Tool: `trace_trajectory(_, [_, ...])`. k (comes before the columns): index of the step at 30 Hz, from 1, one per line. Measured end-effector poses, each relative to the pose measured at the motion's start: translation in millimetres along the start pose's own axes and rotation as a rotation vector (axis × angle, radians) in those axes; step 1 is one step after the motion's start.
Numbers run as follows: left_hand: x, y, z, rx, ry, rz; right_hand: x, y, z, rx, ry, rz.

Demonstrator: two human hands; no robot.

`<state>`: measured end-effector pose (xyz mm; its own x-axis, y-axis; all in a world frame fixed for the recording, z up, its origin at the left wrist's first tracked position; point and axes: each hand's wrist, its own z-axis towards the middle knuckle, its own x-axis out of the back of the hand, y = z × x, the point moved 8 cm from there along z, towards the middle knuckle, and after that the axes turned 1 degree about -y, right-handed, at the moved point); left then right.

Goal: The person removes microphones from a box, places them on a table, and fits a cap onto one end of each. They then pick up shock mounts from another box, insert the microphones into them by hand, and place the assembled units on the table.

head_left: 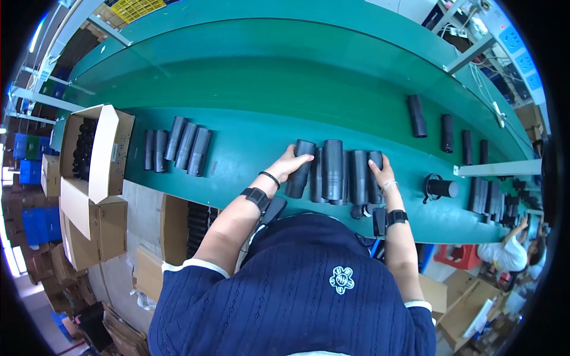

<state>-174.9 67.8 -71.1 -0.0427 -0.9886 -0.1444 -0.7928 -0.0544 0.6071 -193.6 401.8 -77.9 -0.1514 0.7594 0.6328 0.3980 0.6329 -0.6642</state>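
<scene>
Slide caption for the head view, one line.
Left hand and right hand bracket black cylinders on a green worktop.

Cylinders: black, finely ridged in places
Worktop: green
Knit shirt: navy blue, lengthwise ribbed pattern, white sleeve trim
Chest emblem: white flower-shaped outline
Wrist straps: black
Open carton: tan-brown
Stacked bins: bright blue
Slotted crate: yellow, grid pattern
Plastic stool: red
Co-worker's shirt: white
Frame bar: pale grey-white
</scene>
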Motion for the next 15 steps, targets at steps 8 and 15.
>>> trace_trajectory(8, [-0.7,62.1,-66.6,-0.713,-0.197,0.361,22.3,-47.7,-6.9,0.253,0.405,-0.381])
trace_trajectory(15, [-3.4,46.4,-78.1,-0.928,-0.186,0.593,-90.8,-195.9,-76.4,0.291,-0.677,0.596])
